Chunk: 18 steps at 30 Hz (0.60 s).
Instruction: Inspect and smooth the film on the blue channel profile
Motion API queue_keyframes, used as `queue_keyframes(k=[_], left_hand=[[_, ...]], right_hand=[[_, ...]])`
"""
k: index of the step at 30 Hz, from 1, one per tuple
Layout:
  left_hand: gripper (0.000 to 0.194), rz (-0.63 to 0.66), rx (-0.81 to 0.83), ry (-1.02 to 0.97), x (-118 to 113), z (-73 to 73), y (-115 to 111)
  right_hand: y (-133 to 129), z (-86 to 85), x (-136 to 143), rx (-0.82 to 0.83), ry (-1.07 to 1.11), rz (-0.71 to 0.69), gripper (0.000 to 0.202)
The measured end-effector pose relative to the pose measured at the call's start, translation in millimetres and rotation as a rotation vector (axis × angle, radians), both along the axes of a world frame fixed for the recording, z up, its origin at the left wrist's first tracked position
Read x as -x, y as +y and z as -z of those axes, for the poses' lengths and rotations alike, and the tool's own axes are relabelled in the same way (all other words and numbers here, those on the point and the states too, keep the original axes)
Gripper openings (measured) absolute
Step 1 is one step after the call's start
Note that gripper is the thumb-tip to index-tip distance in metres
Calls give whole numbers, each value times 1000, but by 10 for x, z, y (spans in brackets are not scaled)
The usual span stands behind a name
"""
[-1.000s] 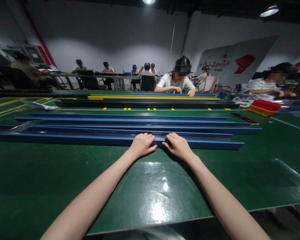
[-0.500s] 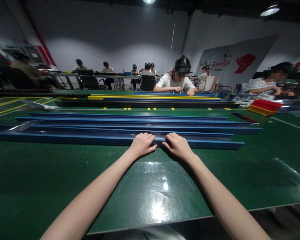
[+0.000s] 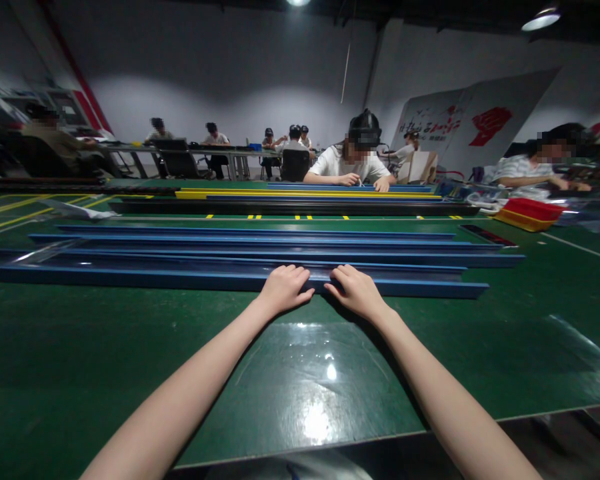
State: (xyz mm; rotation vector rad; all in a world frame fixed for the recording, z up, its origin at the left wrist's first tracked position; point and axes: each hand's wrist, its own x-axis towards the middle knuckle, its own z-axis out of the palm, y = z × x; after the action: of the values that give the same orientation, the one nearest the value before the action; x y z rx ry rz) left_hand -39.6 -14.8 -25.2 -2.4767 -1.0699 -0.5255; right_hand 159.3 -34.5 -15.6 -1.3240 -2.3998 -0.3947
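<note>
My left hand point(image 3: 286, 288) and my right hand point(image 3: 354, 289) are side by side on the nearest long blue channel point(image 3: 420, 289), a straight profile with raised edges. The fingers of both hands curl over its near wall, with the thumbs lower on the outer side. Their fingertips are hidden inside the channel. A narrow gap separates the two hands. Just behind lie more blue channels point(image 3: 480, 260), roughly parallel to the first. A clear plastic strip point(image 3: 45, 251) lies across the channels at the left.
The green tabletop point(image 3: 130, 333) carries yellow point(image 3: 310, 194) and black profiles point(image 3: 300, 208) farther back. A phone point(image 3: 487, 235) and a red and yellow bin point(image 3: 530, 215) are to the right. Across the table, a person in a white shirt point(image 3: 325, 163) leans over, hands on the far profiles.
My hands and the blue channels stay in place. The person across the table has shifted one hand slightly.
</note>
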Motion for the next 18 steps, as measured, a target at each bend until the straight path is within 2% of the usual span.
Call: queue_keyframes(k=[18], left_hand=[[23,15,12,-25,7,15,10]], right_hand=[[-3,-9,1,27,9,6,18]])
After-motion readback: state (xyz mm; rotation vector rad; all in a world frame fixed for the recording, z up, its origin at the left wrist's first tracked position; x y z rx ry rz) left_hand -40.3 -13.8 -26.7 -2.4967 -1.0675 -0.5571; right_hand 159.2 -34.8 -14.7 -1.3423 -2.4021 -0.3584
